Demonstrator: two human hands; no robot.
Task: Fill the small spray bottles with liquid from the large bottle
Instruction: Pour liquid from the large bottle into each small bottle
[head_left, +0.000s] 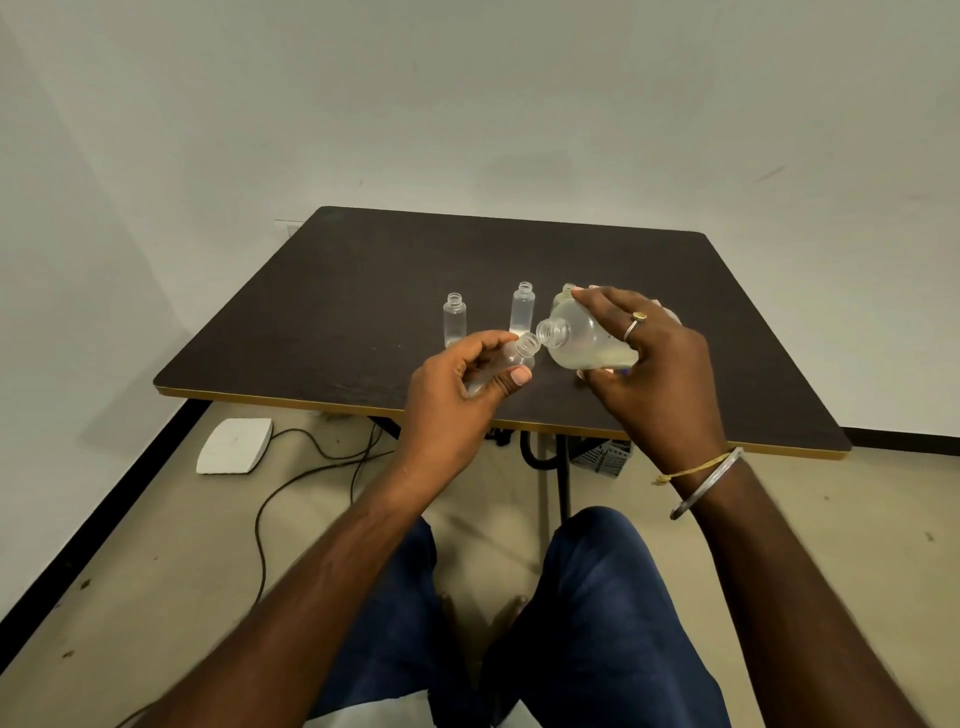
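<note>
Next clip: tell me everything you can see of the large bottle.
The large bottle is clear, slightly cloudy plastic with a threaded neck and no cap. It is tipped onto its side above the table, mouth pointing left, close to the open mouth of the small bottle in the left hand. A little pale liquid pools along its lower side. The right hand grips its body; its base is hidden.

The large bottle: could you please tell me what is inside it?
Pale yellowish liquid pools along the lower side of the tilted large bottle; the right hand covers its base end, hiding the rest.
</note>
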